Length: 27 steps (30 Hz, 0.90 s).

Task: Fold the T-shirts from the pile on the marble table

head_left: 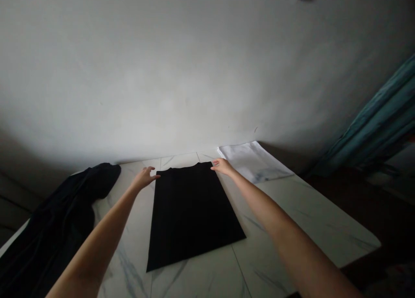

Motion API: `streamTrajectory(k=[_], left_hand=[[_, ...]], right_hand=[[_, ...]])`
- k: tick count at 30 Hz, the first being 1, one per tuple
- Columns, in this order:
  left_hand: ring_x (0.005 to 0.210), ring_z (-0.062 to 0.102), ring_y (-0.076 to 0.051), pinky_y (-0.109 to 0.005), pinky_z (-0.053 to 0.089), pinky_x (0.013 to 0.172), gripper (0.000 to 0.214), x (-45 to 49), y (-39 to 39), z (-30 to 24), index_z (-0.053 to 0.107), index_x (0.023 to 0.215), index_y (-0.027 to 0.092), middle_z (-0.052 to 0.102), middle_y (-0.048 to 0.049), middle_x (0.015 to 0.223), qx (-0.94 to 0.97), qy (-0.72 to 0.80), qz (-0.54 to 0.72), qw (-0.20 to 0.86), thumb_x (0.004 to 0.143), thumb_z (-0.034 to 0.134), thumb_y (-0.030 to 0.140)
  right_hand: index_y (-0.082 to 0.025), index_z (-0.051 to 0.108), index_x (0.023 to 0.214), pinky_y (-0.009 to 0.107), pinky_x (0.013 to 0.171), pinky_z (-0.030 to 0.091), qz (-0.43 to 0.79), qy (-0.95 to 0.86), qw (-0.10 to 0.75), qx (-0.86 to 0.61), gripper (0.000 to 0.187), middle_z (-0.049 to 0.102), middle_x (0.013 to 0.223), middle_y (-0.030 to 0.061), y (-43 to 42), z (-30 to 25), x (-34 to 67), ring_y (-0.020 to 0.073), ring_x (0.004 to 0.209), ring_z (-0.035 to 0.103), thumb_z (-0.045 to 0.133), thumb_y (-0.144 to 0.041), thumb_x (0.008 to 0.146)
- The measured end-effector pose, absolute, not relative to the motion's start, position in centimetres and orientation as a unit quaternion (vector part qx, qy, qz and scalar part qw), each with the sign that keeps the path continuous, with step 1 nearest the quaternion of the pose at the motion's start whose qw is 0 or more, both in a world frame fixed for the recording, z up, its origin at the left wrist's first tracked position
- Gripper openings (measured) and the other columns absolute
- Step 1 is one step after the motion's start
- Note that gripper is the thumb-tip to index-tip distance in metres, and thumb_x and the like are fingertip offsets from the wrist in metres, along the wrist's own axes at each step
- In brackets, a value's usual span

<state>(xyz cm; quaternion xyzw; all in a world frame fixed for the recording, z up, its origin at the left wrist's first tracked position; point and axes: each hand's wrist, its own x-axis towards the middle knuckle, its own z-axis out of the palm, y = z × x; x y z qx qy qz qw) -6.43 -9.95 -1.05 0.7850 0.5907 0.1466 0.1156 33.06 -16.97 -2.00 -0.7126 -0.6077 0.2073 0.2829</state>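
Observation:
A black garment (191,213), folded into a long flat rectangle, lies on the white marble table (292,211) with its neckline toward the wall. My left hand (144,177) reaches to its far left corner, fingers curled and pinching at the edge. My right hand (222,165) rests on the far right corner, fingers closed on the fabric there. Both arms are stretched forward.
A heap of dark clothes (48,229) lies along the table's left side. A white folded cloth (253,160) sits at the far right by the grey wall. A teal curtain (379,125) hangs on the right, with dark floor below.

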Motion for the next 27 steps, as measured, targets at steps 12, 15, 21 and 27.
streamTrajectory(k=[12, 15, 21, 27], left_hand=[[0.075, 0.065, -0.024, -0.027, 0.044, 0.064, 0.043, -4.8, -4.4, -3.4, 0.069, 0.075, 0.019, 0.068, -0.0015, 0.068, 0.740, 0.615, 0.094, 0.256, 0.042, 0.085, 0.041], [0.069, 0.063, -0.023, -0.027, 0.042, 0.059, 0.036, -4.6, -4.0, -3.4, 0.063, 0.056, 0.019, 0.063, -0.0007, 0.055, 0.728, 0.624, 0.068, 0.276, 0.040, 0.086, 0.041], [0.069, 0.064, -0.025, -0.029, 0.045, 0.059, 0.041, -4.5, -6.1, -3.0, 0.062, 0.055, 0.017, 0.063, -0.0028, 0.054, 0.722, 0.618, 0.086, 0.300, 0.048, 0.081, 0.053], [0.084, 0.071, -0.029, -0.036, 0.056, 0.068, 0.060, -3.2, -10.5, -4.1, 0.064, 0.091, 0.016, 0.074, -0.0088, 0.083, 0.642, 0.561, 0.341, 0.395, 0.062, 0.069, 0.069]], right_hand=[[-0.020, 0.075, 0.082, 0.027, 0.073, 0.052, 0.247, -0.587, 0.253, -0.728, 0.040, 0.073, 0.073, -0.0013, -10.3, -4.8, 33.7, 0.0227, 0.080, 0.070, 0.091, -0.022, 0.045], [-0.019, 0.072, 0.065, 0.027, 0.064, 0.051, 0.274, -0.583, 0.237, -0.728, 0.028, 0.064, 0.053, -0.0040, -10.3, -4.5, 33.6, 0.0205, 0.064, 0.067, 0.090, -0.023, 0.045], [-0.018, 0.072, 0.072, 0.026, 0.068, 0.050, 0.271, -0.568, 0.275, -0.727, 0.015, 0.071, 0.068, 0.0006, -12.5, -3.9, 32.0, 0.0201, 0.073, 0.068, 0.082, -0.026, 0.065], [-0.017, 0.072, 0.089, 0.028, 0.077, 0.050, 0.243, -0.524, 0.327, -0.748, 0.019, 0.076, 0.094, 0.0079, -15.2, -3.6, 29.2, 0.0237, 0.093, 0.069, 0.075, -0.032, 0.078]])
